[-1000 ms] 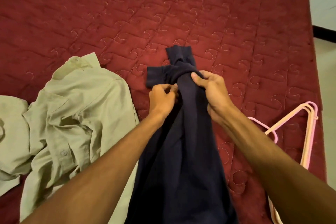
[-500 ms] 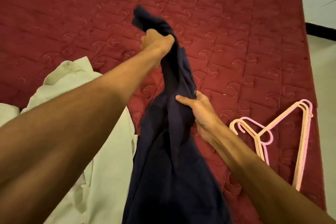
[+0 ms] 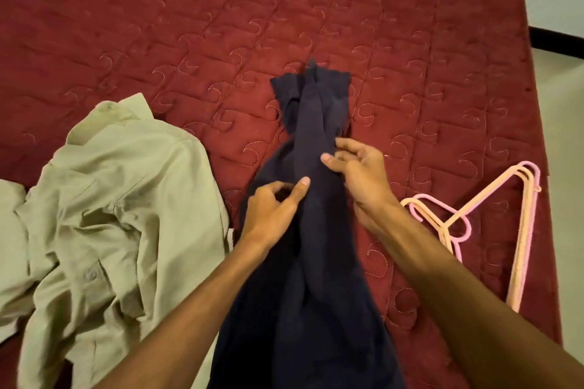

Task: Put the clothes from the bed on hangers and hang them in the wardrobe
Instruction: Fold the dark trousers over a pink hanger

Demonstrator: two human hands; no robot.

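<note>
A navy garment (image 3: pixel 313 262) lies bunched lengthwise on the red bed (image 3: pixel 410 41), its far end spread near the bed's middle and its near end running out of view at the bottom. My left hand (image 3: pixel 273 210) grips the garment's left fold, thumb laid on the cloth. My right hand (image 3: pixel 358 172) pinches the cloth on the right side, a little farther up. A crumpled pale olive shirt (image 3: pixel 110 215) lies to the left. Pink and peach plastic hangers (image 3: pixel 523 215) lie stacked on the bed to the right of my right forearm.
The bed's right edge (image 3: pixel 543 167) drops to a pale floor (image 3: pixel 565 230), with a dark skirting strip (image 3: pixel 556 44) at the far right. Another pale cloth (image 3: pixel 12 230) lies at the left border beside the olive shirt. No wardrobe is in view.
My left hand, which held the garment's top lifted high, has come down to the cloth's middle. The navy garment lies on the bed again. My right hand shifted up beside the left.
</note>
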